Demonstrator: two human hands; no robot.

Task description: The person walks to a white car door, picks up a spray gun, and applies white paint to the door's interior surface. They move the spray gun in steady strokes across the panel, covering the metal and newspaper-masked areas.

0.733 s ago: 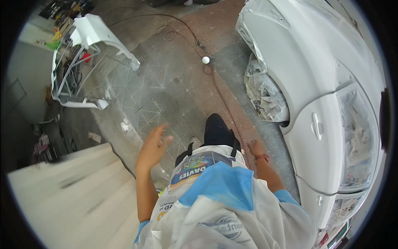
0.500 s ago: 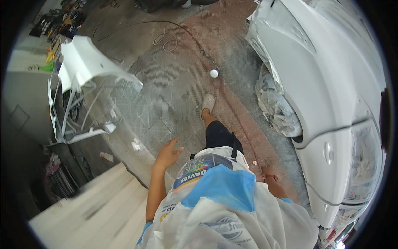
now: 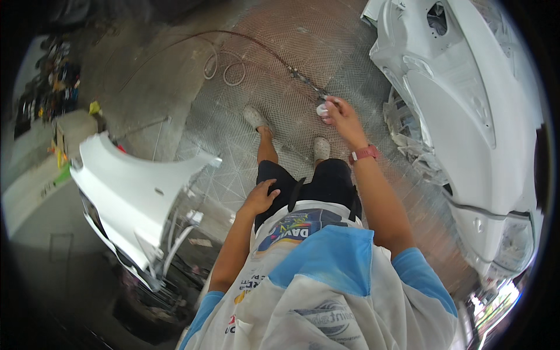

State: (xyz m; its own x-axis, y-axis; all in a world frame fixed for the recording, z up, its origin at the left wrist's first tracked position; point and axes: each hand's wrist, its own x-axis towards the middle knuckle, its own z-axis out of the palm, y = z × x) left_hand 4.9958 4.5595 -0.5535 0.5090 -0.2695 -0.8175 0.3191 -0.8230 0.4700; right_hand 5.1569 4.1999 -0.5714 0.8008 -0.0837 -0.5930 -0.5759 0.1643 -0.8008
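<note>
Seen from the side of the room: the right hand (image 3: 344,118) is closed, thumb and fingers together, on a small dark hose-end tool with a white, rounded cup-like part (image 3: 321,109), ahead of the feet, between the panel and the car. The left hand (image 3: 261,197) holds nothing; its fingers lie loosely spread on the dark cloth shorts (image 3: 282,176).

Risks noted. The long, dark reddish hose (image 3: 256,41) crosses the floor and could snag or jerk the tool if pulled tight. The looped, thin pale hose (image 3: 234,74) could catch a grey clog (image 3: 255,117). A careless swing could mark the curved white fender panel (image 3: 128,186) or the white car body (image 3: 466,116).
</note>
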